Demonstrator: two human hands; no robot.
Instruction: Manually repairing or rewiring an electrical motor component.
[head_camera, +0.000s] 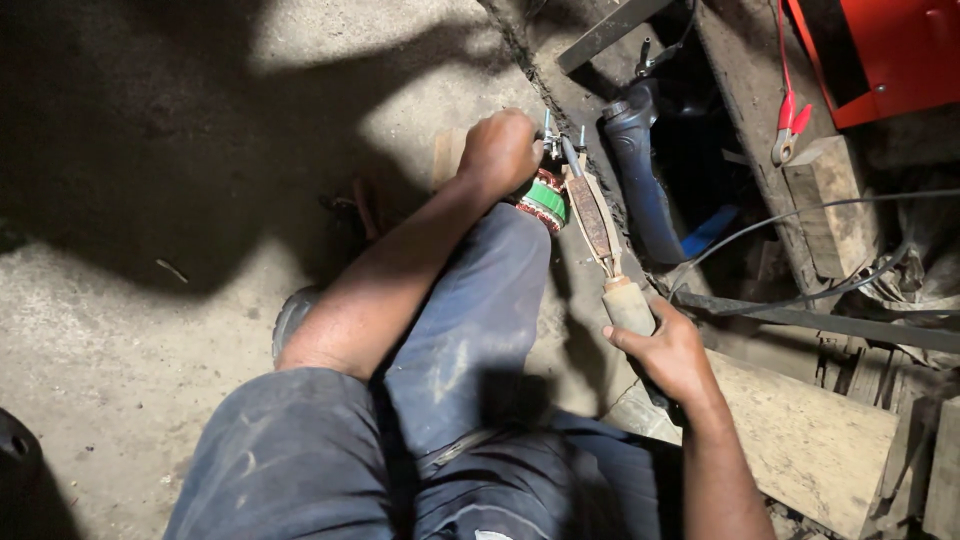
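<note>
My left hand (500, 150) grips a small motor armature (543, 198) with copper windings and a green band, held against my knee. My right hand (668, 350) is closed around the wooden handle (628, 305) of a soldering iron (590, 215). The iron's long brown body runs up and left, and its metal tip (565, 150) meets the armature's end right beside my left hand. My legs in dark blue trousers (470, 330) fill the lower middle of the head view.
Concrete floor (150, 250) lies to the left, partly in shadow. A blue tool (645, 190) lies in a dark recess on the right. A red machine (890, 50), a red clip (788, 125), black cables (800, 215) and wooden boards (800, 430) crowd the right side.
</note>
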